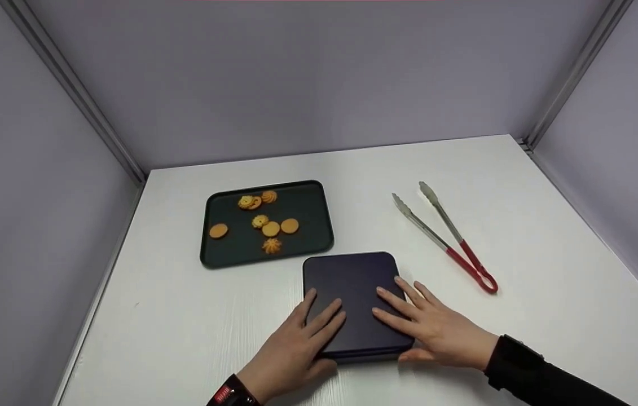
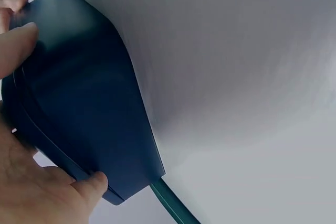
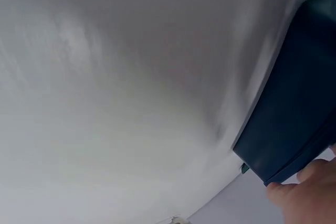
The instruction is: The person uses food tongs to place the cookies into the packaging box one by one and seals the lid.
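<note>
A dark blue rectangular box (image 1: 347,276) with its lid on sits on the white table near the front. My left hand (image 1: 296,344) lies over the lid's left front part, fingers fairly straight and spread. From the right, my right hand (image 1: 437,327) rests its extended fingers on the lid, its thumb by the front corner. In the left wrist view, a thumb and fingertips touch the box (image 2: 89,98) around the lid's rim. The right wrist view shows fingers of the right hand (image 3: 310,192) at the box's (image 3: 299,103) lid edge.
Behind the box, to the left, is a dark green tray (image 1: 310,208) with several cookies (image 1: 271,228). Metal tongs with red handles (image 1: 468,262) lie spread on the table to the right. Grey panels (image 1: 324,73) stand around the table (image 1: 183,338).
</note>
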{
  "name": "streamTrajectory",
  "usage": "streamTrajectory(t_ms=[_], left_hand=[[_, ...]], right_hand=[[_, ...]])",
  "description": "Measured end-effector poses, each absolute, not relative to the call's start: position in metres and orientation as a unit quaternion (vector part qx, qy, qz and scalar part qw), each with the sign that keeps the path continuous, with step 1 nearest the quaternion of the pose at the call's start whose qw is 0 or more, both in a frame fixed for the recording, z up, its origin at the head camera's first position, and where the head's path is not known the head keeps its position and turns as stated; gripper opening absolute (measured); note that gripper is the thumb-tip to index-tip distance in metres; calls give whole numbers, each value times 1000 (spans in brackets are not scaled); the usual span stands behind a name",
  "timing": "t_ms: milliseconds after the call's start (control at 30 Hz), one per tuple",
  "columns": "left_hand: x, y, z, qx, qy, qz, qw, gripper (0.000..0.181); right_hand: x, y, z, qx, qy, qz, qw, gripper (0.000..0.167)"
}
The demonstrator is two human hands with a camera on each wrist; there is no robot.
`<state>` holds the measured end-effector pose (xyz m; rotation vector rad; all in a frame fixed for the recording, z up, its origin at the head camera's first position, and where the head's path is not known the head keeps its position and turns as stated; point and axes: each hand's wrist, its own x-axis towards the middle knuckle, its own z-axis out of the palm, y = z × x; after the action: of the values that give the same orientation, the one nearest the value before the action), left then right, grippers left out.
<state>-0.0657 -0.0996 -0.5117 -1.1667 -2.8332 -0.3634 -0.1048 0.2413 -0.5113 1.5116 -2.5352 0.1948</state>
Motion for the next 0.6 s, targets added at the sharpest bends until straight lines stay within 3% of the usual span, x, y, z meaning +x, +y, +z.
streamTrajectory(t_ms=[400,600], left_hand=[[-67,-101,-511,-387,-915,-103,52,76],[-68,-102,-514,-403,-907,-61,108,75]], right_hand=[[-107,240,-512,535,-834,70,114,88],[-107,240,-511,539,-829,64,134,83]])
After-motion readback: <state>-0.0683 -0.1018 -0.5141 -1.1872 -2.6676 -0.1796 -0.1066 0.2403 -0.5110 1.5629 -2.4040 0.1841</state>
